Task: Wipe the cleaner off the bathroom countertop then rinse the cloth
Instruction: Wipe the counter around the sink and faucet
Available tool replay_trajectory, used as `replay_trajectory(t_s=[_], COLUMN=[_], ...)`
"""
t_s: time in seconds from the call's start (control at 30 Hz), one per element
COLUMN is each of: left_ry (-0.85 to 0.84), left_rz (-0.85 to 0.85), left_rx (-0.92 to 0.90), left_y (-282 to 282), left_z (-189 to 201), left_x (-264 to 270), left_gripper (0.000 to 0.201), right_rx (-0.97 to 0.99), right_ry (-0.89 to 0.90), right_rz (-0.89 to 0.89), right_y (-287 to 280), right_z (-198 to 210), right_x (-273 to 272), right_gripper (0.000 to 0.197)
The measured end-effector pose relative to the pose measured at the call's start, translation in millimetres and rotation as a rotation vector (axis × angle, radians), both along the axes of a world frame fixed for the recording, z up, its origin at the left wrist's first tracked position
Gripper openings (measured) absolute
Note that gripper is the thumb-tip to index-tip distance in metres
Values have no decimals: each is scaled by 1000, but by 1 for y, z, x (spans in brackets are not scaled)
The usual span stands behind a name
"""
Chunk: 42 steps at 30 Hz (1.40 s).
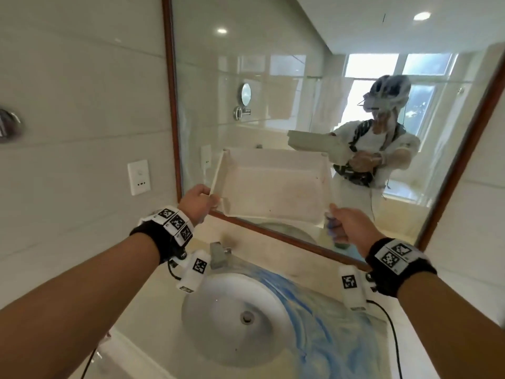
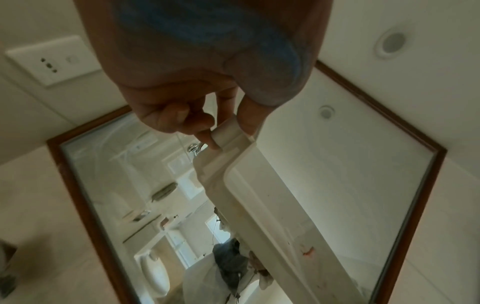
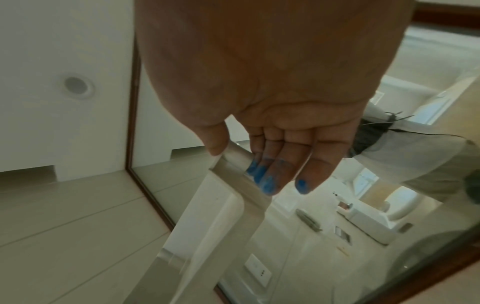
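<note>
I hold a white plastic tray [image 1: 273, 184] up in front of the mirror, above the counter. My left hand [image 1: 211, 199] pinches its lower left corner, and the left wrist view shows thumb and fingers of that left hand [image 2: 223, 133] closed on a corner post of the tray [image 2: 259, 205]. My right hand [image 1: 332, 217] grips the lower right corner. In the right wrist view, the right hand [image 3: 239, 164] has blue-stained fingertips with the tray [image 3: 221, 216] between thumb and fingers. Blue cleaner [image 1: 314, 305] is smeared over the countertop [image 1: 259, 236] right of the sink. No cloth is in view.
The white sink [image 1: 218, 305] lies below my arms, with the faucet [image 1: 218, 254] behind it. A wood-framed mirror [image 1: 273, 91] stands close behind the tray. A wall socket [image 1: 138, 177] sits to the left on the tiled wall.
</note>
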State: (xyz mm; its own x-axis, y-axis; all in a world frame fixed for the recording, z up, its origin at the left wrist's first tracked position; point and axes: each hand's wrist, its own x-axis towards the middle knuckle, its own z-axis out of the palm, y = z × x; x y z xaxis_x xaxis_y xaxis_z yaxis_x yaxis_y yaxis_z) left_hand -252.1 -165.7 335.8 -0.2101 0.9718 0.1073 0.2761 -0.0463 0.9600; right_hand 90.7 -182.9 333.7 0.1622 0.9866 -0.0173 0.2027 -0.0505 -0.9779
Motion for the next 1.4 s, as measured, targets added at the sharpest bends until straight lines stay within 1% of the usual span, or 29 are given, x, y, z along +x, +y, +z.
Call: replay_trajectory(t_s=[0.13, 0.27, 0.37, 0.47, 0.53, 0.63, 0.73, 0.8, 1.0, 1.07, 1.17, 1.3, 1.33, 1.4], left_ry=[5, 7, -19, -46, -55, -111, -129, -135, -183, -202, -230, -257, -260, -280], left_rz=[42, 93, 157, 227, 296, 385, 491, 574, 718, 750, 755, 673, 647, 592], left_rx=[71, 116, 141, 149, 156, 150, 137, 131, 60, 26, -39, -154, -182, -228], left_y=[-15, -25, -25, -25, -25, -29, -40, -52, -84, -91, -96, -93, -90, -84], left_z=[32, 52, 56, 53, 48, 38, 21, 8, -34, -48, -69, -100, -107, -122], left_x=[-34, -60, -75, -89, -102, -124, -149, -167, -219, -240, -273, -312, -321, -337], left_gripper=[20, 22, 20, 7, 10, 12, 12, 14, 11, 12, 14, 16, 20, 33], right_rx=[32, 44, 49, 53, 56, 44, 52, 50, -2, -13, -30, -81, -98, -129], right_ry=[-42, -76, -59, -76, -92, -100, -107, -129, -158, -173, -183, -220, -230, -251], right_rz=[45, 120, 169, 233, 290, 378, 470, 547, 723, 753, 760, 734, 725, 704], right_y=[2, 10, 26, 47, 62, 83, 103, 114, 130, 136, 146, 163, 168, 176], right_z=[30, 56, 69, 72, 72, 70, 61, 52, 15, 3, -13, -36, -43, -57], right_x=[-35, -63, -80, -98, -116, -150, -188, -216, -298, -327, -367, -410, -418, -433], right_gripper=[34, 35, 35, 33, 34, 35, 35, 35, 31, 30, 31, 33, 33, 33])
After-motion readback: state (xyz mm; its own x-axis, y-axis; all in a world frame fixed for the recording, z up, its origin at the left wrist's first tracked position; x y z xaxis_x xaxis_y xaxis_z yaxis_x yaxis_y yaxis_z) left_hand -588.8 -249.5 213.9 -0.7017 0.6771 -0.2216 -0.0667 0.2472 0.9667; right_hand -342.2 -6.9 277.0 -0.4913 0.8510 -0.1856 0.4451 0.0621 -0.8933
